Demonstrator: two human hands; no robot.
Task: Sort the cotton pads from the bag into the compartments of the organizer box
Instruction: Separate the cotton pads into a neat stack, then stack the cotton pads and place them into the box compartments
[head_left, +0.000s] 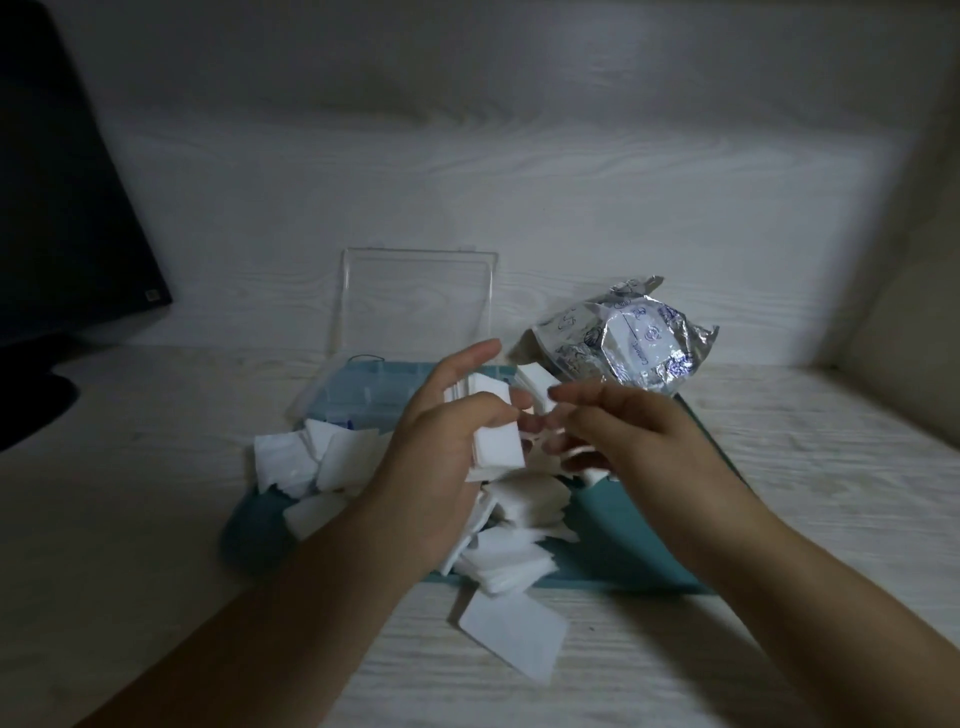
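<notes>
A person's left hand (457, 431) grips a squared stack of cotton pads (493, 436) above the organizer box (363, 389), while the right hand (618, 431) hovers alongside, fingers loosely curled, possibly pinching a pad. Most pads (509, 556) lie loose across the worktop (779, 467); the crumpled bag (618, 338) sits behind. Sorting appears barely begun.

Dim, bluish light; dark vignetted corners, wide-angle bending, slight motion blur

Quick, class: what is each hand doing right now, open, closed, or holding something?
Left hand: grips a stack of cotton pads.
Right hand: blurred, fingers loosely curled beside the stack; whether it holds anything cannot be told.
</notes>
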